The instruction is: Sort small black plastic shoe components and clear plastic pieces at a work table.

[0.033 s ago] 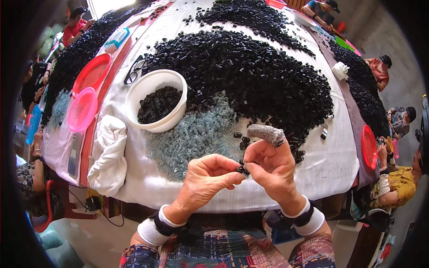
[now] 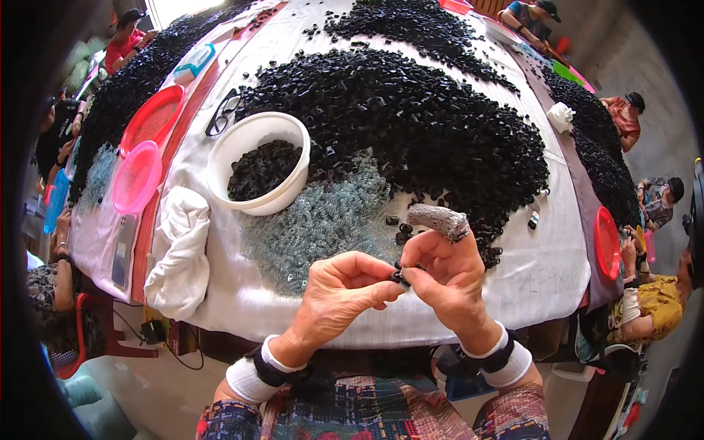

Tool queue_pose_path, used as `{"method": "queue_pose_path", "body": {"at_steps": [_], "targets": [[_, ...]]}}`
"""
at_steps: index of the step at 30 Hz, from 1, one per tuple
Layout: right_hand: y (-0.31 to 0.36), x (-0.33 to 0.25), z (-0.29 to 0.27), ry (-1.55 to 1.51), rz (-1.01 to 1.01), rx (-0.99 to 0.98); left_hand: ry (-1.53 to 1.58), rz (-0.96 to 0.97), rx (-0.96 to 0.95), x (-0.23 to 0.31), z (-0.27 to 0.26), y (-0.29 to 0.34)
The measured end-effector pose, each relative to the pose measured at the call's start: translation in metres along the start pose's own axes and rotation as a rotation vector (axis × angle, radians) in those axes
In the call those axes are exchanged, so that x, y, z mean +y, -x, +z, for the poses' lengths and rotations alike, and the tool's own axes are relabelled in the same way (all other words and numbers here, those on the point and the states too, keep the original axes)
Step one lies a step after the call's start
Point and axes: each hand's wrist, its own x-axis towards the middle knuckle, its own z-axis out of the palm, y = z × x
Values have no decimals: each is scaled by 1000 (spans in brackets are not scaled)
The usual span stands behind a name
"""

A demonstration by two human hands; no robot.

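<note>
Pinched between thumb and fingers of my left hand (image 2: pixel 341 282) is a small black part (image 2: pixel 400 276), held above the near side of the table. My right hand (image 2: pixel 451 275) closes its thumb and fingertips on the same part from the other side. Any second tiny piece between the fingertips is too small to make out. A grey knitted finger sleeve (image 2: pixel 438 218) covers my raised right index finger. Beyond my hands spreads a heap of small shiny, pale coil-like pieces (image 2: pixel 323 227). Several loose black parts (image 2: pixel 403 233) lie just past my right fingertips.
A large pile of black parts (image 2: pixel 411 125) fills the middle of the white cloth (image 2: pixel 513 293). At left stand a white bowl (image 2: pixel 271 202) of black parts, glasses (image 2: pixel 221 114), a bunched white cloth (image 2: pixel 180 253) and a pink tray (image 2: pixel 137 177). Other people work along both sides.
The whole view has shifted very slightly. Both hands keep their pinch on the small black part, which looks slightly turned between the fingertips.
</note>
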Motion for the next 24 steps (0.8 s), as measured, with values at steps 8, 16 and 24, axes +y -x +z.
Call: {"method": "queue_pose_path", "body": {"at_steps": [8, 16, 24], "targets": [[4, 21, 3, 26, -68, 14, -47, 32, 90, -1, 0, 0], [2, 15, -5, 565, -327, -60, -16, 67, 40, -8, -9, -7], [-39, 27, -66, 833, -66, 121, 64, 43, 125, -6, -24, -11]]}}
